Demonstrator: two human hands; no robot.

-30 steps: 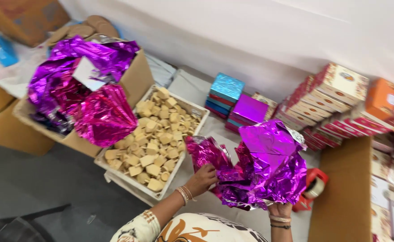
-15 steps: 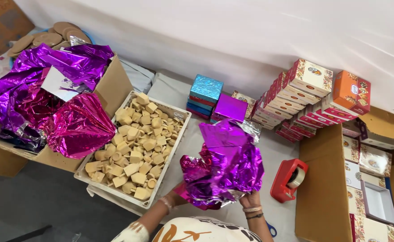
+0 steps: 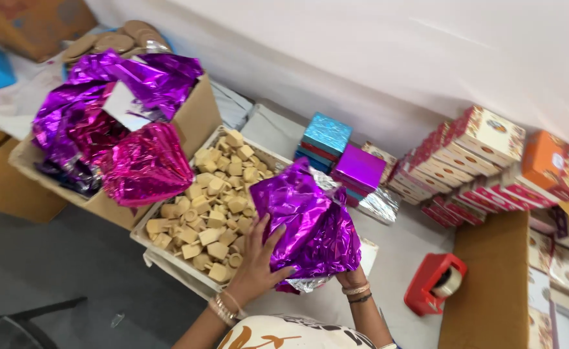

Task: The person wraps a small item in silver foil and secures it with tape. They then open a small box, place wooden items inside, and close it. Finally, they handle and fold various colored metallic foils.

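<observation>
- The person's left hand (image 3: 253, 262) lies flat with its fingers (image 3: 258, 227) spread open, pressing on the left edge of a bundle wrapped in shiny purple foil (image 3: 307, 223).
- The right hand (image 3: 351, 278) is mostly hidden under the bundle's lower right corner; only the wrist with its bangles shows, so whether its fingers are closed on the foil cannot be told.
- The purple foil bundle sits on the grey counter (image 3: 394, 258) straight in front of the person, just right of a shallow tray (image 3: 161, 258) and overlapping the tray's near right corner.
- The tray is full of small beige sweets (image 3: 216, 200) cut in blocks and rounds.
- To the left of the tray, a cardboard box (image 3: 197, 116) holds crumpled purple and pink foil sheets (image 3: 123, 129).
- Behind the bundle stands a small stack of foil-covered boxes, the top ones blue (image 3: 326, 134) and purple (image 3: 360, 168).
- Further right, rows of patterned red and cream gift boxes (image 3: 485, 139) lean against one another, with an orange box (image 3: 551, 165) at the end.
- A red tape dispenser (image 3: 434, 283) rests on the counter to the right of the bundle, well apart from both hands.
</observation>
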